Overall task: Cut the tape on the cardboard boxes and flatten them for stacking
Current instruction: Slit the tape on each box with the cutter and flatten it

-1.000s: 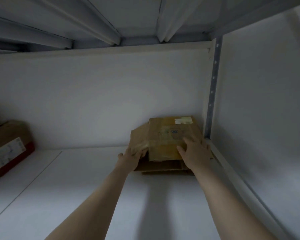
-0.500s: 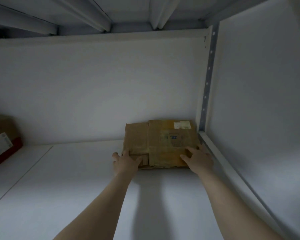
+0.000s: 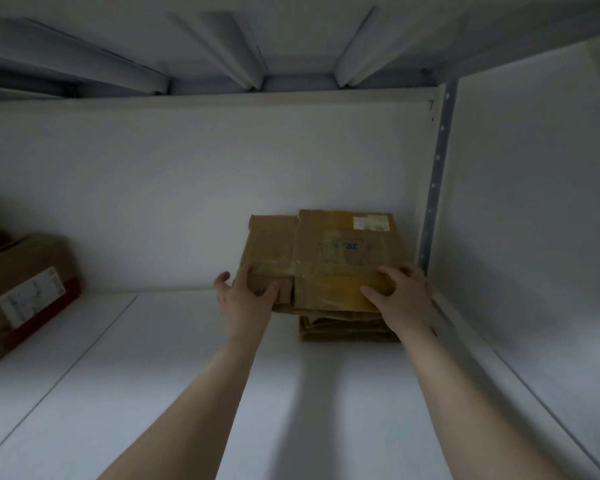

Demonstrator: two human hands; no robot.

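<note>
Head view looks into a white shelf bay [image 3: 160, 393] with a wall behind and another shelf overhead. A flattened cardboard box [image 3: 343, 258] sits at the far right corner of the bay, just beside the perforated metal upright [image 3: 436, 174]. It has a white label at its far right corner, blue print in the middle and glossy tape along its near edge.

The left hand [image 3: 246, 301] grasps the near left flap of this box, thumb laid on top and one finger curled off the left edge. The right hand [image 3: 404, 299] grasps the near right corner, with thumb and curled fingers pressed on the taped surface. Both forearms reach in from the near side.

Under the box lies a pile of flattened cardboard [image 3: 347, 329], its near edge showing below the held box. The held box overhangs that pile to the left. Whether its far edge rests on the pile cannot be told.

Well apart, at the left end of the shelf, stands a brown and red carton [image 3: 25, 292] with a white label.
</note>
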